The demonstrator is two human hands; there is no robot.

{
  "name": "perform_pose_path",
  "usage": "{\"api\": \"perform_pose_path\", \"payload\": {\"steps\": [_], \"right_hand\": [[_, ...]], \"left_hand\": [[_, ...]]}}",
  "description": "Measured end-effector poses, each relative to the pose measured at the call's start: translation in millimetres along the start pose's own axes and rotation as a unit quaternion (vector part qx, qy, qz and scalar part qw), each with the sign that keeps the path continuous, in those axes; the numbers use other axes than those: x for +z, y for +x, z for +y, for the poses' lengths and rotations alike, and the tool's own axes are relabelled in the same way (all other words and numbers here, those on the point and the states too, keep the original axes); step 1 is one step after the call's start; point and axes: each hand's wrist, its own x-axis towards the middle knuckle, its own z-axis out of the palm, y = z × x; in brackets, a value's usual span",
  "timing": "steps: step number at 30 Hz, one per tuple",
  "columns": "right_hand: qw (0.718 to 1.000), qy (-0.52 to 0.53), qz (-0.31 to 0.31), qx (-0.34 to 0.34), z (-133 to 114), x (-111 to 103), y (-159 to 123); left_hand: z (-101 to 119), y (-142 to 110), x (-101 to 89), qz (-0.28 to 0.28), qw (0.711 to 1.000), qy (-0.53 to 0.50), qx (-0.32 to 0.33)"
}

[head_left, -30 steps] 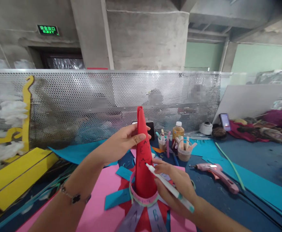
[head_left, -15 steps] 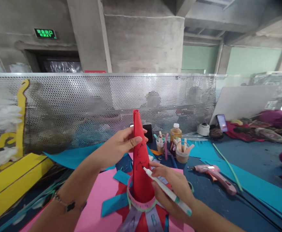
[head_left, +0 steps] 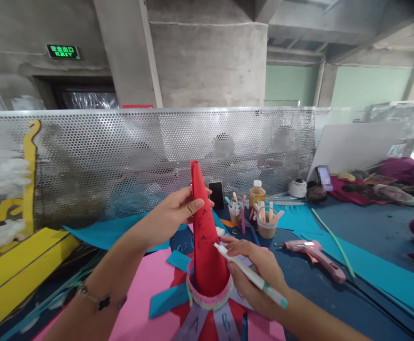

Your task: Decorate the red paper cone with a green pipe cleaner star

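A tall red paper cone [head_left: 207, 265] with dark marks on its side stands inside a pink paper ring [head_left: 210, 300]. My left hand [head_left: 178, 208] is closed around the cone's upper part, thumb on the near side. My right hand [head_left: 255, 272] grips a white marker [head_left: 246, 271] with a green end, its dark tip at or very near the cone's surface; contact is hard to tell. Around the ring, blue strips [head_left: 167, 300] and lilac strips lettered A and B [head_left: 224, 324] spread out over pink sheets [head_left: 150, 284].
Two cups of markers [head_left: 266, 225] stand behind, beside a bottle [head_left: 257, 194] and a black phone [head_left: 216, 195]. To the right lies a pink glue gun [head_left: 315, 255] with its cord. Yellow card pieces [head_left: 22, 270] lie left. A perforated metal screen [head_left: 178, 128] borders the table's back.
The marker tip has shifted slightly right along the cone, and my right hand with it. The cone's top leans a little further left, with my left hand still on it.
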Motion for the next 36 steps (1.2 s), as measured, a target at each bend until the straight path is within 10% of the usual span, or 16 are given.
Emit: {"api": "perform_pose_path", "payload": {"steps": [36], "right_hand": [[1.0, 0.028, -0.005, 0.004, 0.3, 1.3, 1.3]], "left_hand": [[-2.0, -1.5, -2.6, -0.004, 1.0, 0.003, -0.006]]}}
